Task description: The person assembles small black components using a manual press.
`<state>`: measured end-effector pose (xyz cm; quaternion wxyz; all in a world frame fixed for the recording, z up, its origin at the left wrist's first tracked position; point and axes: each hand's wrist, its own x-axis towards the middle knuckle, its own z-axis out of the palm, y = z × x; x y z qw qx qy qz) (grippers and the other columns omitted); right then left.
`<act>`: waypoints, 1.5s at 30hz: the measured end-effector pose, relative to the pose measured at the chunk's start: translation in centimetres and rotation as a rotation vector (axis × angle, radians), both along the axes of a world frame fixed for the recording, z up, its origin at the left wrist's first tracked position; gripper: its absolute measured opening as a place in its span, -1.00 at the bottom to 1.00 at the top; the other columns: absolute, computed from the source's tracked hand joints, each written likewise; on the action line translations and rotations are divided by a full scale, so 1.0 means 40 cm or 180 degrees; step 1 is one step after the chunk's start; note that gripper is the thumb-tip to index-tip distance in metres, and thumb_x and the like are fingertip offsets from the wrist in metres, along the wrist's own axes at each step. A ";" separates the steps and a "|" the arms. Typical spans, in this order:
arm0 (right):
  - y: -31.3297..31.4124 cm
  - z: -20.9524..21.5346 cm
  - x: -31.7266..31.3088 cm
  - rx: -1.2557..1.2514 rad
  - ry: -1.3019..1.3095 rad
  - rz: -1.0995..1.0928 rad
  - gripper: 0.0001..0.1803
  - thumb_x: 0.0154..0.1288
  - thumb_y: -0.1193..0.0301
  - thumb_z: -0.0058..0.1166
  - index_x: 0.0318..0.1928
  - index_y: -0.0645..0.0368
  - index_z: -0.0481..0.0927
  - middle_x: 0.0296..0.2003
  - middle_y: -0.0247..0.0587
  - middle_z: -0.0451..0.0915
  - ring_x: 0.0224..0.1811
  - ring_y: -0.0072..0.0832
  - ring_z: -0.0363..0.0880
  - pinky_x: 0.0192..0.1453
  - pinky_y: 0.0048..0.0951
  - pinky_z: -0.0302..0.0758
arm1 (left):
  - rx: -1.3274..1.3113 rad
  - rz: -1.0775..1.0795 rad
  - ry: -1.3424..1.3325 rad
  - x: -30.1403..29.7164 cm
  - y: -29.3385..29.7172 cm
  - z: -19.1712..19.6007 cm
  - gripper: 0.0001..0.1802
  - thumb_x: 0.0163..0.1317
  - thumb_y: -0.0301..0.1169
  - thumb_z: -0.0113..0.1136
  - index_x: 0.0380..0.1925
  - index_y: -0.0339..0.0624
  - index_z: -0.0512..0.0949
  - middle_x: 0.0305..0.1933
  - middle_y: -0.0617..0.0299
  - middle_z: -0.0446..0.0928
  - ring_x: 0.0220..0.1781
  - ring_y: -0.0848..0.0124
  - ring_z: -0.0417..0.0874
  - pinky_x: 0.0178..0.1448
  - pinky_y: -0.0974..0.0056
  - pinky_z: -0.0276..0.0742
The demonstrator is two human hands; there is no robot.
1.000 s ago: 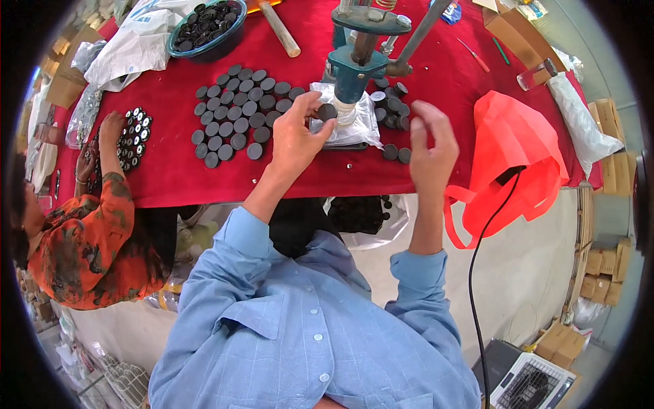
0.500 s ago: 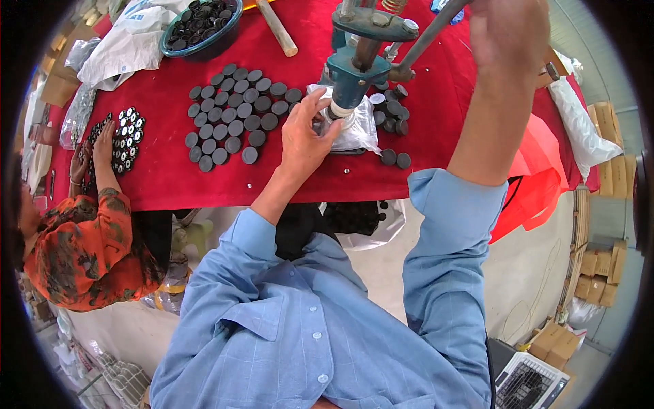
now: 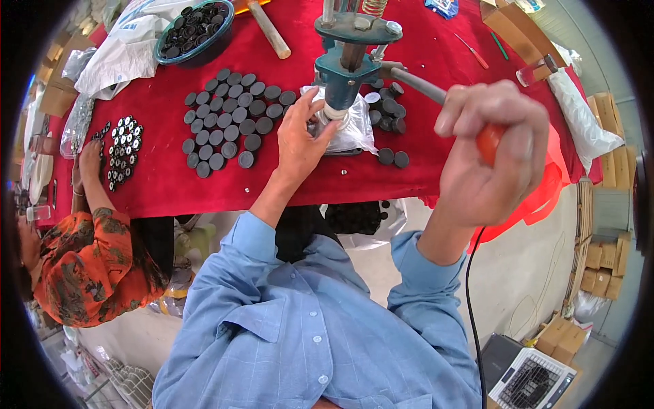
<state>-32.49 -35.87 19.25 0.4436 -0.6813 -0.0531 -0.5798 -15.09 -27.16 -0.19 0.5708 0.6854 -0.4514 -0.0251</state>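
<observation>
A dark green hand press (image 3: 346, 82) stands on the red-covered table, its lever (image 3: 415, 83) slanting down to the right. My right hand (image 3: 494, 150) is closed round the red-orange knob at the lever's end. Under the press head, my left hand (image 3: 303, 133) curls thumb and fingers about the whitish tip (image 3: 335, 113); what they pinch there is mostly hidden. Clear plastic sheeting (image 3: 357, 129) lies beneath it. Many round black caps (image 3: 235, 116) are spread left of my left hand, and a smaller group of black caps (image 3: 390, 109) sits right of the press.
A teal basin (image 3: 197, 51) of black parts and a hammer (image 3: 272, 34) lie at the far left. Another person (image 3: 95, 252) handles small black-and-white parts (image 3: 124, 146). Far right are a screwdriver (image 3: 473, 53), a jar (image 3: 535, 71) and a red bag (image 3: 545, 177).
My right hand has pulled the lever down and toward me, from high up to a lower slant. My left hand stays at the press tip. The other person's hands have shifted slightly.
</observation>
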 end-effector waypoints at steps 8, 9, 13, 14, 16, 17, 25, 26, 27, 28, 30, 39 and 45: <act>0.070 -0.146 -0.062 -0.0048 -0.0083 -0.0104 -0.63 0.70 0.14 -0.08 -0.19 0.16 0.50 -0.44 -0.21 0.55 -0.29 -0.22 0.65 0.31 0.11 0.43 | 0.0212 0.0254 -0.1271 0.109 0.073 0.010 -0.66 0.27 -0.47 0.42 0.06 -0.22 0.70 0.07 0.10 0.73 0.10 0.10 0.67 0.20 0.06 0.57; 0.084 -0.167 -0.072 -0.0017 -0.0030 -0.0120 -0.57 0.69 0.03 -0.07 -0.22 0.12 0.51 -0.44 -0.23 0.55 -0.27 -0.20 0.66 0.37 0.12 0.37 | 0.0544 0.0244 -0.1584 0.118 0.081 0.003 -0.65 0.25 -0.48 0.41 0.06 -0.20 0.70 0.11 0.13 0.71 0.13 0.13 0.65 0.20 0.05 0.54; 0.103 -0.210 -0.080 0.0054 -0.0070 -0.0344 -0.61 0.68 0.01 -0.03 -0.15 0.06 0.48 -0.45 -0.22 0.49 -0.19 -0.19 0.66 0.48 0.11 0.39 | 0.0941 0.0261 -0.1857 0.117 0.085 -0.004 -0.60 0.18 -0.52 0.40 0.07 -0.14 0.72 0.15 0.19 0.66 0.13 0.13 0.61 0.18 0.05 0.50; 0.101 -0.209 -0.083 0.0062 -0.0073 -0.0359 -0.61 0.68 0.01 -0.03 -0.15 0.06 0.48 -0.45 -0.22 0.49 -0.19 -0.19 0.66 0.48 0.11 0.39 | 0.0967 0.0321 -0.1810 0.116 0.086 -0.001 -0.61 0.18 -0.51 0.41 0.06 -0.11 0.74 0.13 0.20 0.66 0.13 0.13 0.61 0.18 0.05 0.50; 0.092 -0.203 -0.084 -0.0043 0.0028 -0.0253 -0.61 0.68 0.01 -0.03 -0.16 0.07 0.47 -0.44 -0.21 0.51 -0.22 -0.20 0.66 0.46 0.12 0.40 | 0.0987 0.0352 -0.1854 0.123 0.086 -0.001 -0.62 0.17 -0.50 0.42 0.03 -0.08 0.76 0.11 0.21 0.65 0.12 0.14 0.61 0.17 0.06 0.50; 0.086 -0.195 -0.082 -0.0049 0.0019 -0.0254 -0.61 0.68 0.01 -0.03 -0.16 0.07 0.47 -0.44 -0.21 0.51 -0.22 -0.20 0.66 0.46 0.12 0.40 | 0.1014 0.0388 -0.1886 0.127 0.086 -0.002 -0.63 0.15 -0.49 0.44 0.00 -0.04 0.78 0.09 0.21 0.65 0.11 0.14 0.61 0.16 0.06 0.49; -0.010 -0.045 -0.003 -0.0229 -0.0294 -0.0029 -0.70 0.65 0.26 -0.08 -0.14 0.28 0.51 -0.42 -0.16 0.55 -0.38 -0.34 0.59 -0.22 -0.27 0.55 | 0.0873 0.0402 -0.1874 0.117 0.096 -0.027 -0.70 0.13 -0.46 0.45 -0.09 0.01 0.79 0.07 0.24 0.71 0.05 0.20 0.63 0.10 0.08 0.47; -0.029 -0.018 0.015 -0.0141 -0.0318 -0.0018 -0.72 0.63 0.31 -0.10 -0.13 0.31 0.51 -0.43 -0.15 0.54 -0.41 -0.39 0.56 -0.29 -0.35 0.53 | 0.0825 0.0421 -0.1878 0.121 0.097 -0.030 -0.70 0.12 -0.44 0.48 -0.10 0.00 0.79 0.03 0.24 0.74 0.02 0.20 0.65 0.10 0.08 0.47; -0.052 0.002 0.032 -0.0136 -0.0332 -0.0008 -0.72 0.63 0.31 -0.10 -0.13 0.31 0.51 -0.43 -0.15 0.54 -0.41 -0.39 0.56 -0.29 -0.35 0.53 | 0.0832 0.0432 -0.1891 0.122 0.102 -0.030 -0.70 0.12 -0.44 0.48 -0.10 0.00 0.79 0.03 0.24 0.74 0.02 0.20 0.65 0.10 0.08 0.47; -0.079 0.024 0.040 -0.0117 -0.0114 -0.0063 -0.67 0.66 0.23 -0.15 -0.06 0.27 0.51 -0.41 -0.12 0.49 -0.43 -0.36 0.49 -0.21 -0.20 0.51 | 0.0774 0.0476 -0.1586 0.116 0.099 -0.027 -0.64 0.09 -0.43 0.52 -0.05 -0.03 0.76 -0.01 0.22 0.76 -0.02 0.21 0.68 0.08 0.09 0.51; -0.136 0.046 0.072 -0.0089 0.0089 -0.0124 -0.60 0.69 0.14 -0.20 0.02 0.24 0.51 -0.39 -0.10 0.45 -0.44 -0.33 0.42 -0.13 -0.06 0.50 | 0.0721 0.0513 -0.1295 0.104 0.099 -0.015 -0.57 0.07 -0.43 0.57 0.00 -0.06 0.73 -0.05 0.21 0.78 -0.07 0.21 0.71 0.07 0.10 0.55; -0.136 0.121 0.132 0.0297 0.0215 -0.0228 -0.51 0.65 0.04 -0.14 -0.17 0.24 0.55 -0.53 -0.35 0.42 -0.48 -0.57 0.49 -0.32 -0.53 0.45 | 0.0176 0.0002 -0.0518 0.006 0.003 0.049 -0.18 0.02 -0.47 0.66 0.30 -0.18 0.45 -0.08 0.14 0.77 -0.12 0.21 0.78 0.01 0.15 0.69; -0.107 0.105 0.118 0.0303 0.0133 -0.0275 -0.52 0.67 0.04 -0.11 -0.15 0.26 0.53 -0.46 -0.32 0.46 -0.51 -0.57 0.46 -0.35 -0.47 0.49 | 0.0158 0.0042 -0.0410 0.006 -0.004 0.051 -0.19 0.04 -0.43 0.70 0.29 -0.25 0.47 -0.04 0.08 0.77 -0.15 0.42 0.78 -0.05 0.33 0.64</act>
